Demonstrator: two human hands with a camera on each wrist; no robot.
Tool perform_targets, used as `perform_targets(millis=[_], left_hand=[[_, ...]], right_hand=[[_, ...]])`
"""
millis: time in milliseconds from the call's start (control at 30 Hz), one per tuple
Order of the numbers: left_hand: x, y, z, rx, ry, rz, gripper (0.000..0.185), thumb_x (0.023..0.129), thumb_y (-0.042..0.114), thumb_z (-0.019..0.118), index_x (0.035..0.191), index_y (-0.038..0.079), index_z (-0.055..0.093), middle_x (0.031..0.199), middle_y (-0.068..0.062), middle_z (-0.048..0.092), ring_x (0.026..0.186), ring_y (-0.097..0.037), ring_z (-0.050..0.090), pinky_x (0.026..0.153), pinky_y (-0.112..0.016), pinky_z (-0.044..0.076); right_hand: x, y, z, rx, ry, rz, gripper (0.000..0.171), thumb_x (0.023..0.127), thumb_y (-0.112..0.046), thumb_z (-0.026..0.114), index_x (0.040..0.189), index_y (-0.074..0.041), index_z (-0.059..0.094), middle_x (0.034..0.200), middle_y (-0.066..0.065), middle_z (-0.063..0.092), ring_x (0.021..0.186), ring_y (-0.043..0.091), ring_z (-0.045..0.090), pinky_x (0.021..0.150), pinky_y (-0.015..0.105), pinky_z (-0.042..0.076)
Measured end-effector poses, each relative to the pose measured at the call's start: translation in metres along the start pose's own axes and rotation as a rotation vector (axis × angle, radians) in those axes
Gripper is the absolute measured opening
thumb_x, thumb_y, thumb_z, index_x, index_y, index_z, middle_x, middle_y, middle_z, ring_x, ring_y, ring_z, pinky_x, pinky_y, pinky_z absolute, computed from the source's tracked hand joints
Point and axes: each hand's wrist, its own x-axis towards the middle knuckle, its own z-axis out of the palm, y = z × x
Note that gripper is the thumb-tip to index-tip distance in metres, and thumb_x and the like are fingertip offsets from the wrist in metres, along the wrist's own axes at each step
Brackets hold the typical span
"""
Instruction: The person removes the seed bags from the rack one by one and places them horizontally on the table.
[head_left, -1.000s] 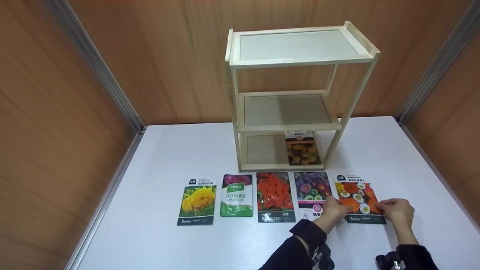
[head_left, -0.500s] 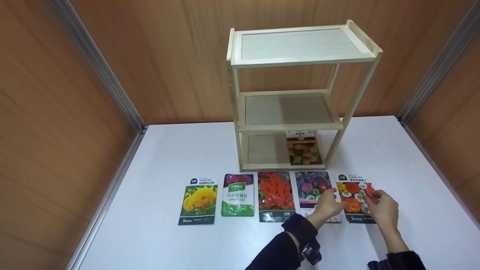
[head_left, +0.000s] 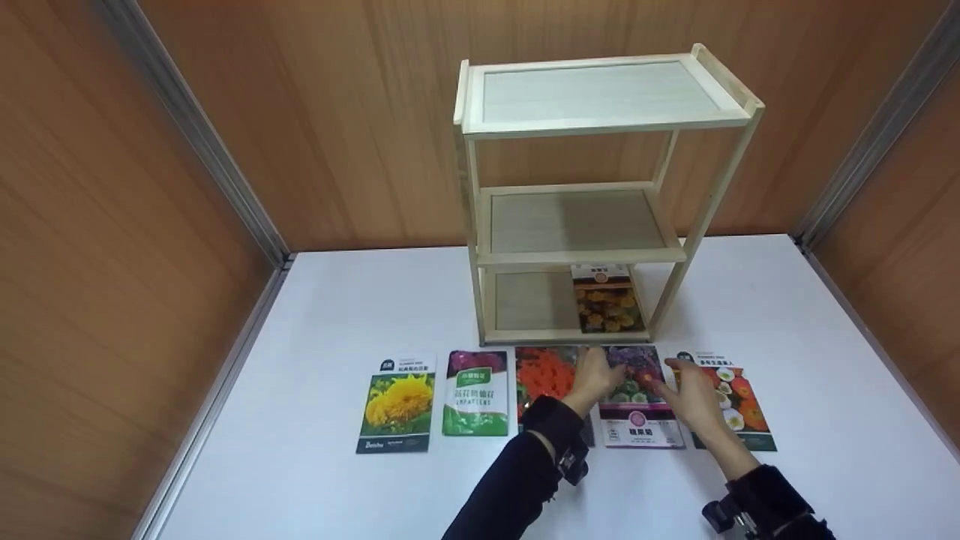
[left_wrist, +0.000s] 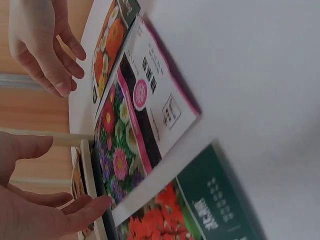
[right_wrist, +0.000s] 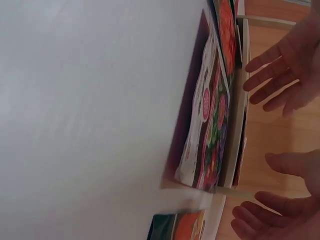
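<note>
- Farthest left of the rack lies the yellow-flower packet, flat on the white bench, well out to the rack's front left.
- Next to it, just beside it and a little nearer the rack, lies the green-and-purple packet, also flat.
- Straight in front of the rack's left legs lies the red-flower packet; your left forearm and sleeve cover its near end.
- Your left hand hovers in front of the rack's bottom shelf, over the seam between the red-flower packet and the purple-flower packet. Its fingers are straight and loosely spread, and it holds nothing; the left wrist view shows the fingertips close above the packet's far end.
- The purple-flower packet lies flat on the bench directly in front of the rack's right half, its far edge near the rack's base, between your two hands.
- Your right hand is just right of that packet, in front of the rack's right legs, fingers relaxed and apart, gripping nothing.
- Partly under that hand lies the orange-and-white-flower packet, out past the rack's right front corner.
- Inside the rack, on the right side of the bottom shelf, lies one orange-flower packet.
</note>
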Motion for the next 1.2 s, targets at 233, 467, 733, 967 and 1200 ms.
perform_targets(millis=[233,467,733,967,1200], left_hand=[[0.064,-0.044,0.026,-0.113,0.067,-0.027,0.042,0.080,0.033,0.063,0.092,-0.006,0.060,0.095,-0.021,0.057,0.088,-0.030,0.055,0.071,-0.031,0.047],[0.127,-0.095,0.079,-0.156,0.210,-0.060,0.029,0.078,0.030,0.062,0.087,0.003,0.064,0.082,-0.009,0.062,0.070,-0.018,0.056,0.055,-0.026,0.045],[0.120,-0.090,0.068,-0.178,0.282,0.014,0.023,0.077,0.026,0.061,0.082,0.005,0.065,0.069,-0.004,0.059,0.062,-0.019,0.054,0.054,-0.029,0.045],[0.134,-0.090,0.071,-0.217,0.251,0.054,0.031,0.081,0.036,0.057,0.100,0.012,0.064,0.086,-0.006,0.062,0.077,-0.022,0.057,0.063,-0.029,0.046],[0.156,-0.097,0.096,-0.212,0.090,0.081,0.039,0.087,0.022,0.044,0.123,0.005,0.047,0.114,-0.009,0.053,0.098,-0.019,0.051,0.075,-0.026,0.043]], right_hand=[[0.037,-0.024,0.021,0.026,-0.026,-0.035,0.048,0.079,-0.008,0.063,0.114,0.019,0.043,0.109,0.037,0.046,0.101,0.046,0.046,0.085,0.051,0.039],[0.081,-0.044,0.040,-0.003,-0.084,0.060,0.063,0.081,-0.015,0.062,0.121,0.021,0.030,0.118,0.040,0.035,0.110,0.047,0.037,0.092,0.050,0.033],[0.160,0.053,0.121,-0.110,0.026,-0.028,0.089,0.074,-0.055,0.060,0.121,0.016,0.035,0.105,0.029,0.044,0.098,0.041,0.042,0.081,0.046,0.038],[0.166,0.041,0.108,-0.111,-0.030,-0.117,0.092,0.071,-0.055,0.062,0.135,0.001,0.028,0.116,0.032,0.043,0.100,0.051,0.041,0.081,0.060,0.032],[0.169,0.041,0.104,-0.083,-0.068,-0.119,0.081,0.071,-0.063,0.057,0.134,-0.017,0.039,0.126,0.020,0.045,0.106,0.038,0.045,0.084,0.056,0.033]])
